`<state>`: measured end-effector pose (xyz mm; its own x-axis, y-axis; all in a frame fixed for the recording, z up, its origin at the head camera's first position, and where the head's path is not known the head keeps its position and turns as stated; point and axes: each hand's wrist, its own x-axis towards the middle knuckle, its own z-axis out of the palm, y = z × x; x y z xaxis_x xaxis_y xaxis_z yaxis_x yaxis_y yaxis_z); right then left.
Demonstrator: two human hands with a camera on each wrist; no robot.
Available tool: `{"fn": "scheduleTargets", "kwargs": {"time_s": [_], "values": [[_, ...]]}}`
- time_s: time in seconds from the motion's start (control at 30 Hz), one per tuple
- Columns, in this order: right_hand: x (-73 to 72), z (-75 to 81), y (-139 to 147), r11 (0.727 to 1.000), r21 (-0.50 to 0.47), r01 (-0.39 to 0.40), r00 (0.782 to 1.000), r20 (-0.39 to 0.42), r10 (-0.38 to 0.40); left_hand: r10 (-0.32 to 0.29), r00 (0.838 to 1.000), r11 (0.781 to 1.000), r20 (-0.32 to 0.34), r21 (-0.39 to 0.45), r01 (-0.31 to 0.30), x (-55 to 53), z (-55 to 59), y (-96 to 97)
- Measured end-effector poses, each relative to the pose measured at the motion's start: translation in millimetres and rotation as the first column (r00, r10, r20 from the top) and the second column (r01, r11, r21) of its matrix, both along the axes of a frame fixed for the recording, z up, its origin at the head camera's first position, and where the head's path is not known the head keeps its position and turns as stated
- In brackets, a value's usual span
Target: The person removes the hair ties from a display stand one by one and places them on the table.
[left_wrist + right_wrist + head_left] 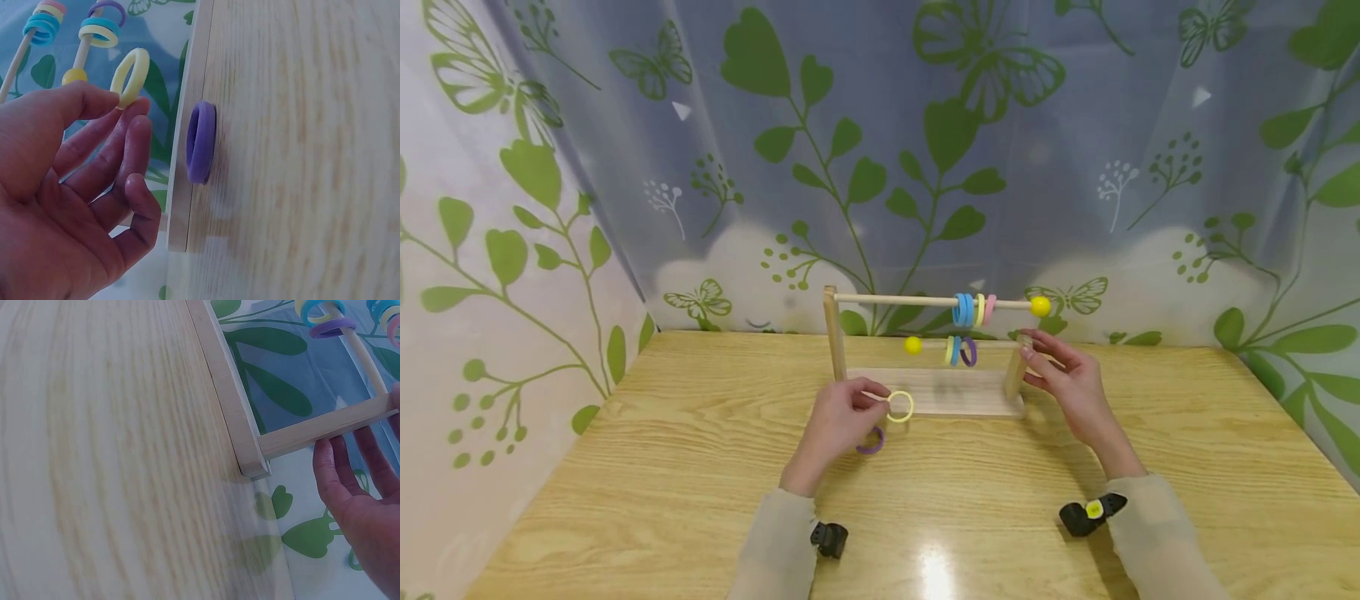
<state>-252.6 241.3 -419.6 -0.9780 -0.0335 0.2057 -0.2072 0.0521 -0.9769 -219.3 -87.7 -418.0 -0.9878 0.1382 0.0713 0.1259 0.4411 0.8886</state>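
Between thumb and fingertips my left hand [844, 418] pinches a pale yellow hair tie [143, 67], held up in front of the rack's base. A purple hair tie [202, 147] stands on edge on the table by the base, partly behind that hand in the head view. My right hand [1075, 390] grips the top of the short right post [1017, 373] of the wooden rack [940, 403]. On the upper rod [895, 299] hang blue, yellow and pink hair ties. The lower rod [997, 344] carries a yellow, a blue and a purple one.
Yellow balls cap the free ends: one ball [1040, 307] on the upper rod at right, another ball [913, 345] on the lower rod at left. A tall left post [834, 333] bears the upper rod. Behind the wooden table [685, 450] hangs a leaf-patterned curtain [850, 208].
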Motion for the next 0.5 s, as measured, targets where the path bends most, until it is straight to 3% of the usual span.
{"fn": "scheduleTargets", "kwargs": {"time_s": [0.23, 0.5], "values": [[0.2, -0.5, -0.3, 1.000, 0.020, 0.012, 1.000, 0.003, -0.012, -0.042, 0.999, 0.997, 0.019, -0.059, 0.043, 0.6, -2.6, -1.5], [-0.3, -0.8, -0.8, 0.999, 0.033, 0.020, 1.000, 0.005, -0.020, -0.091, 0.992, 0.995, 0.083, -0.040, 0.094, 2.3, -2.7, -4.7]]}}
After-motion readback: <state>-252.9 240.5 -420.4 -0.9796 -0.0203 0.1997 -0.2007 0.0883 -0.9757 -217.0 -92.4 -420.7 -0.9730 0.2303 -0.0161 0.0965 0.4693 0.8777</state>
